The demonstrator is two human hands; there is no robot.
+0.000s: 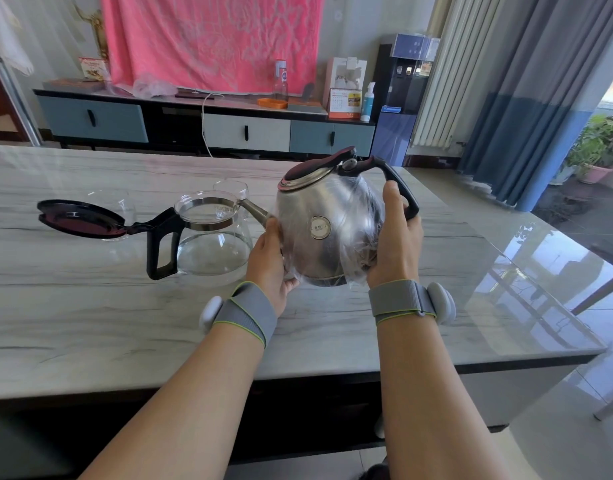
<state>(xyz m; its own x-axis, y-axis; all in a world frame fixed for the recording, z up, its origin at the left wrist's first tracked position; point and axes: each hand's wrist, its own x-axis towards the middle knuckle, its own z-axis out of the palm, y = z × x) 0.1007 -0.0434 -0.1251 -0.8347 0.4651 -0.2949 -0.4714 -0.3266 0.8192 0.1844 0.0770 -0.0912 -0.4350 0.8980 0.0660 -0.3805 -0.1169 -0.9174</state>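
Marble table [90, 306], steel kettle [332, 209] held between left hand [270, 258] and right hand [395, 237]

A person holds a steel kettle [327, 230], wrapped in clear plastic film, a little above the marble surface [90, 306]. The left grip [270, 258] holds the body of the kettle just under the spout [255, 209]. The right grip [397, 237] holds the other side, and its fingers are curled at the black handle [403, 192]. The spout points to a glass pot [211, 244], which stands on the surface just beside the kettle. The dark lid [80, 220] of this pot is hinged open to the left.
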